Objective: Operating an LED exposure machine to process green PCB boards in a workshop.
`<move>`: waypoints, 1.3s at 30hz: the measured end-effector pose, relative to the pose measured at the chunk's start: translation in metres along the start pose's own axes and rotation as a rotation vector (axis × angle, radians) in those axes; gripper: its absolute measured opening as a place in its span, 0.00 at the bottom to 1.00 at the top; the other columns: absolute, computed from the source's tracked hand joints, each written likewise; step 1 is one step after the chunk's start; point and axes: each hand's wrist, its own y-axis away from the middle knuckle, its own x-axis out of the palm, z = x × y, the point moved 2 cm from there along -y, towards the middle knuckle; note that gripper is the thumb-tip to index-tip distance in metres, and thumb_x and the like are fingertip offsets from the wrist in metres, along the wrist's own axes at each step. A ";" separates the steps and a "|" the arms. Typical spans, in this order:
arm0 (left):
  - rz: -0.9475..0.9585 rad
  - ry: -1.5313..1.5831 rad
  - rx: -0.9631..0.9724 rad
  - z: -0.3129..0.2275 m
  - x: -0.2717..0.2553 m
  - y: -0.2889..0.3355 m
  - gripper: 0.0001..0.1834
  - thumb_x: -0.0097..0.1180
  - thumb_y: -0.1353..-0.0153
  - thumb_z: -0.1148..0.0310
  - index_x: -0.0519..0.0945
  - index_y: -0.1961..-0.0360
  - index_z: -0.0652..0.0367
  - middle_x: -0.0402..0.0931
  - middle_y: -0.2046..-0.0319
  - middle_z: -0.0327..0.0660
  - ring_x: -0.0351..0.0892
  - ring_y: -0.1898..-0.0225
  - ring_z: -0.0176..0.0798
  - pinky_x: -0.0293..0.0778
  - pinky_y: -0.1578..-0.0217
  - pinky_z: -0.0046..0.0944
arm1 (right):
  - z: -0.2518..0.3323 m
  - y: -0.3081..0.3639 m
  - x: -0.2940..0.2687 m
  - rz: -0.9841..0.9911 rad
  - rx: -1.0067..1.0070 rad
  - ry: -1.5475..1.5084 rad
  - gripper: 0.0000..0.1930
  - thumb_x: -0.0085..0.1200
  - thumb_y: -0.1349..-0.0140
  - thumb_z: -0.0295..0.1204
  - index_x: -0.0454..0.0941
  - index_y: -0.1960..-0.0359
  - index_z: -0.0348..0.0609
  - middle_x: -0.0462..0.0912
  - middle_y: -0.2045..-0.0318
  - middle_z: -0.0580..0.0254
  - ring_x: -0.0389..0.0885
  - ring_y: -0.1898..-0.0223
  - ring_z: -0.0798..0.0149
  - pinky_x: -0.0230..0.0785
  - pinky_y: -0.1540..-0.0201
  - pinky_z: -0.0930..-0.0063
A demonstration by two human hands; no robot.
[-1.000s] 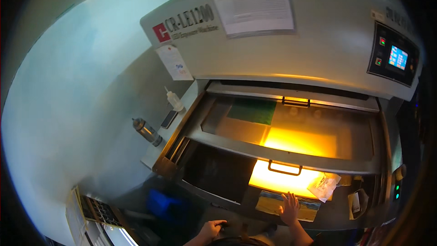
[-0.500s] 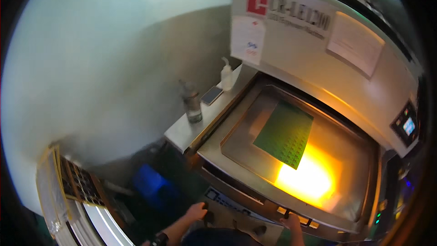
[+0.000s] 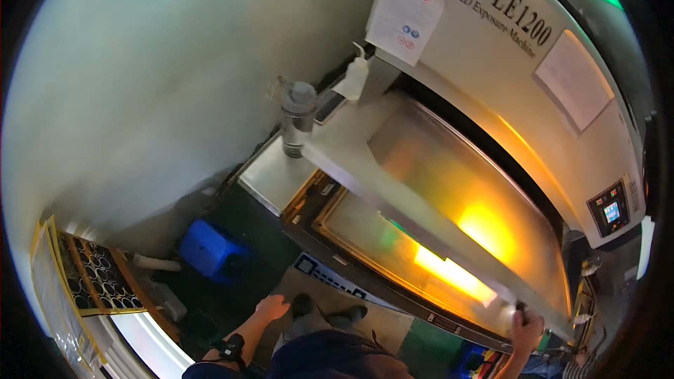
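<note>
My right hand (image 3: 526,330) is closed around a small black handle (image 3: 520,306) at the front right of a metal-rimmed frame (image 3: 421,214). That frame is tilted up, its front edge above the bed (image 3: 344,221) of a large cream-coloured exposure machine (image 3: 491,91). A yellow glare shines on the frame and on the bed below it. Of the green panel, only a blurred green patch (image 3: 395,226) shows beneath the frame's edge. My left hand (image 3: 272,307) hangs beside my shoes, fingers loosely out, holding nothing. A dark band circles my left wrist.
On the white side ledge (image 3: 270,175) stand a clear jug (image 3: 298,116), a phone (image 3: 328,107) and a white squeeze bottle (image 3: 354,77). A blue bin (image 3: 210,249) sits on the floor. A rack of panels (image 3: 102,270) leans at left; a control screen (image 3: 611,211) is at right.
The frame has risen from lying flat, with my right hand on its handle moving up and right. The green panel is now mostly hidden. My view has shifted; the left hand stays low.
</note>
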 end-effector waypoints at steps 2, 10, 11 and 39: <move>-0.165 0.170 0.200 -0.045 -0.007 -0.009 0.28 0.50 0.33 0.50 0.75 0.40 0.57 0.78 0.47 0.52 0.77 0.45 0.54 0.73 0.46 0.52 | -0.016 -0.022 -0.008 -0.059 0.087 -0.143 0.22 0.58 0.38 0.46 0.76 0.67 0.34 0.76 0.74 0.47 0.76 0.69 0.44 0.67 0.65 0.55; -0.448 0.482 0.716 -0.269 -0.071 -0.052 0.29 0.57 0.37 0.53 0.74 0.41 0.62 0.78 0.52 0.54 0.77 0.50 0.54 0.71 0.49 0.53 | -0.026 -0.053 -0.038 -0.966 -0.310 -0.054 0.21 0.39 0.27 0.42 0.76 0.59 0.35 0.80 0.60 0.48 0.77 0.55 0.46 0.69 0.51 0.51; -0.490 0.439 0.732 -0.286 -0.073 -0.076 0.33 0.58 0.37 0.51 0.71 0.38 0.62 0.74 0.45 0.56 0.73 0.44 0.55 0.68 0.44 0.54 | -0.017 -0.060 -0.050 -0.984 -0.388 -0.069 0.21 0.38 0.27 0.41 0.76 0.58 0.34 0.81 0.58 0.46 0.77 0.54 0.45 0.69 0.50 0.51; -0.505 -0.034 -0.118 -0.310 -0.137 -0.123 0.40 0.70 0.47 0.50 0.67 0.40 0.60 0.69 0.39 0.50 0.68 0.37 0.53 0.67 0.41 0.57 | 0.028 -0.142 -0.129 -0.963 -0.547 -0.082 0.13 0.46 0.33 0.33 0.79 0.70 0.39 0.81 0.75 0.56 0.79 0.74 0.54 0.69 0.68 0.61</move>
